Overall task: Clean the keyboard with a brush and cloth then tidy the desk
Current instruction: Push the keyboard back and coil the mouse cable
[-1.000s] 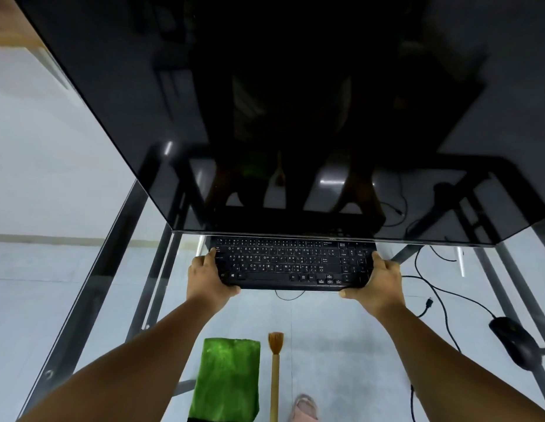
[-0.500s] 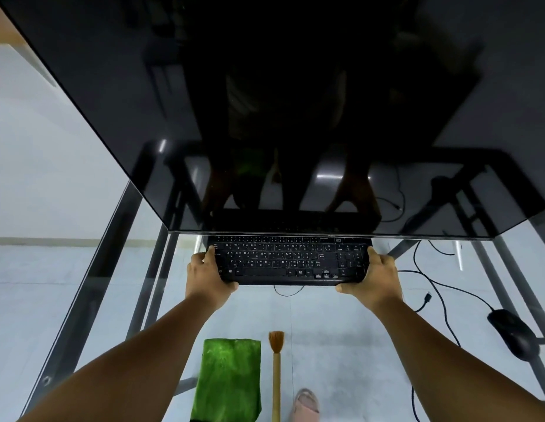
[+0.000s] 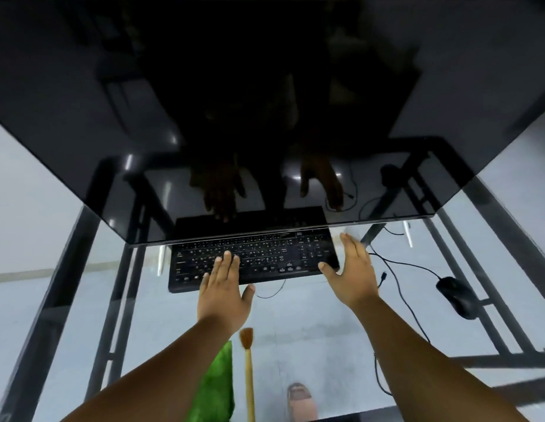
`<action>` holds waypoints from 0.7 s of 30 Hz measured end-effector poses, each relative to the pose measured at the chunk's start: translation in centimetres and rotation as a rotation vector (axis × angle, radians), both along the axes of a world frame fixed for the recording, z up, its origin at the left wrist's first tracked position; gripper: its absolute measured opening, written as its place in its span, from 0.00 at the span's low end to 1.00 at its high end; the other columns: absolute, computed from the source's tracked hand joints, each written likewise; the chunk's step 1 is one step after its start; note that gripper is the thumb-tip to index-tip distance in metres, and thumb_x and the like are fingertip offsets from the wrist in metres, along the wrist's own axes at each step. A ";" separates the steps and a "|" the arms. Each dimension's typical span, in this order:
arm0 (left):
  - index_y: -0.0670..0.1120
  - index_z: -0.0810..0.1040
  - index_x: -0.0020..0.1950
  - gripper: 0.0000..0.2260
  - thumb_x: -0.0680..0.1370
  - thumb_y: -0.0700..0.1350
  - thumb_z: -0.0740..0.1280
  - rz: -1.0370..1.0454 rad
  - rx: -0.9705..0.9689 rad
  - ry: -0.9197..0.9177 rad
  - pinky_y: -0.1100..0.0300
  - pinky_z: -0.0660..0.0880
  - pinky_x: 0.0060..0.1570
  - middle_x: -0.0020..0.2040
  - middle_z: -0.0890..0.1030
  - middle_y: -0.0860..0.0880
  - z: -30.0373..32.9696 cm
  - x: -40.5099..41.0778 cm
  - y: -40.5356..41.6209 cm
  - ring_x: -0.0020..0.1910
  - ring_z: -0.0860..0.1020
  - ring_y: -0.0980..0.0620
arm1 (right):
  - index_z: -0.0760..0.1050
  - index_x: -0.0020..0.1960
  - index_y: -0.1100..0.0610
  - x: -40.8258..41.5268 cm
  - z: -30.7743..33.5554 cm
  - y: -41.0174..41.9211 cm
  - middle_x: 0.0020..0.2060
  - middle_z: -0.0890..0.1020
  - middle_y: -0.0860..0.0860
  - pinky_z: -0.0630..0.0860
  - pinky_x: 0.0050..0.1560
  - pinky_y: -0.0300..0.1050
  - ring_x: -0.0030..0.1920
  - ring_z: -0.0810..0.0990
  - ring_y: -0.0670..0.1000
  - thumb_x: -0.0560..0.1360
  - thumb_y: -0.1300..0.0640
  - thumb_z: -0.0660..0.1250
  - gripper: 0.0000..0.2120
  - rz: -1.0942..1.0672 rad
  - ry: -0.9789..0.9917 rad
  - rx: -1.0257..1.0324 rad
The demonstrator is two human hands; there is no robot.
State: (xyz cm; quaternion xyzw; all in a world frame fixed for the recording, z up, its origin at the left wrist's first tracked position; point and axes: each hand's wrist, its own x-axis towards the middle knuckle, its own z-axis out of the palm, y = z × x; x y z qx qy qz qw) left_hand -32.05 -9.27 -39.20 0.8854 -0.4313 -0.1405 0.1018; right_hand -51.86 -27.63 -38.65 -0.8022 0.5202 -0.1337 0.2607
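Observation:
A black keyboard (image 3: 265, 257) lies on the glass desk (image 3: 326, 324), its far edge tucked under the big dark monitor (image 3: 265, 102). My left hand (image 3: 224, 290) hovers with straight fingers over the keyboard's left-middle keys. My right hand (image 3: 353, 275) is spread open at the keyboard's right end, thumb touching its corner. A green cloth (image 3: 218, 388) lies near the front edge, partly hidden by my left forearm. A wooden brush (image 3: 248, 370) with tan bristles lies just right of the cloth.
A black mouse (image 3: 456, 296) sits at the right with its cable (image 3: 402, 266) running across the glass. The desk's dark metal frame (image 3: 52, 315) shows through the glass. A sandalled foot (image 3: 300, 400) is visible on the floor below.
Both hands let go of the keyboard's ends and opened. The left hand moved right over the keys; the keyboard now lies flat on the desk.

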 end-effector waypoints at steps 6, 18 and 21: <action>0.48 0.44 0.79 0.28 0.82 0.56 0.48 -0.113 -0.001 0.004 0.53 0.41 0.75 0.79 0.42 0.52 -0.5 -6.9 -5.9 0.78 0.41 0.52 | 0.59 0.77 0.53 -6.2 -0.3 -3.1 0.75 0.63 0.50 0.63 0.73 0.56 0.75 0.61 0.53 0.77 0.51 0.67 0.32 -0.053 -0.032 -0.027; 0.46 0.41 0.79 0.28 0.83 0.54 0.47 -0.146 0.061 0.013 0.52 0.41 0.76 0.79 0.38 0.50 -1.6 -16.5 -13.7 0.77 0.38 0.51 | 0.65 0.72 0.49 -20.4 -1.7 -8.2 0.71 0.68 0.48 0.62 0.70 0.58 0.71 0.66 0.53 0.74 0.54 0.67 0.27 -0.200 0.111 -0.045; 0.46 0.41 0.79 0.29 0.83 0.54 0.48 -0.119 0.078 0.028 0.52 0.42 0.76 0.79 0.38 0.50 -1.9 -17.3 -14.3 0.77 0.38 0.51 | 0.65 0.72 0.48 -22.0 -2.2 -8.0 0.71 0.67 0.47 0.60 0.70 0.58 0.71 0.65 0.52 0.74 0.54 0.66 0.27 -0.230 0.156 0.009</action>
